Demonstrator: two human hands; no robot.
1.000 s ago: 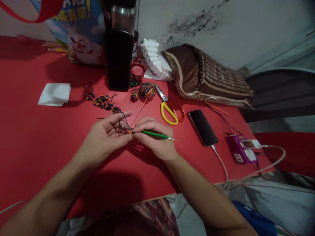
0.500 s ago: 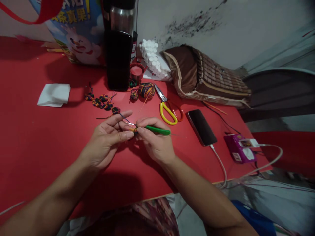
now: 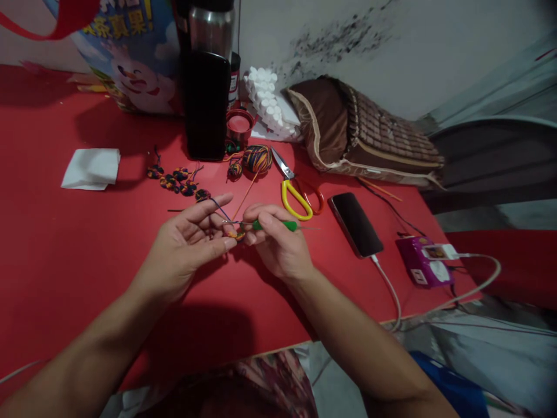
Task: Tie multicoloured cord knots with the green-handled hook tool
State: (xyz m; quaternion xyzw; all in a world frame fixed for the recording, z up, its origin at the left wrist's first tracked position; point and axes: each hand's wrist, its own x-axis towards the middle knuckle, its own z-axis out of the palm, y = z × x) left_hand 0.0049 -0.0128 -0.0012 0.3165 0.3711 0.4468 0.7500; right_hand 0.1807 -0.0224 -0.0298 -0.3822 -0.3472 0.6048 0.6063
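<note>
My left hand (image 3: 187, 244) hovers over the red table (image 3: 65, 249), thumb and fingertips pinched on a small multicoloured crochet piece (image 3: 237, 235) with yarn running over the forefinger. My right hand (image 3: 278, 241) grips a green-handled crochet hook (image 3: 278, 225), its metal tip pointing left into the piece. The yarn strand leads back to a multicoloured yarn ball (image 3: 257, 158). A chain of small finished crochet pieces (image 3: 178, 179) lies just behind my left hand.
Yellow-handled scissors (image 3: 293, 194) and a black phone (image 3: 354, 223) on a charging cable lie to the right. A purple power strip (image 3: 424, 267) sits near the table's right edge. A black flask (image 3: 206, 104), folded white tissue (image 3: 89, 168), printed bag (image 3: 130, 58) and brown cushion (image 3: 361, 136) stand behind.
The hook has swung from pointing down-right to nearly level, and my right hand has shifted slightly up and left. My left hand keeps its pinch on the piece.
</note>
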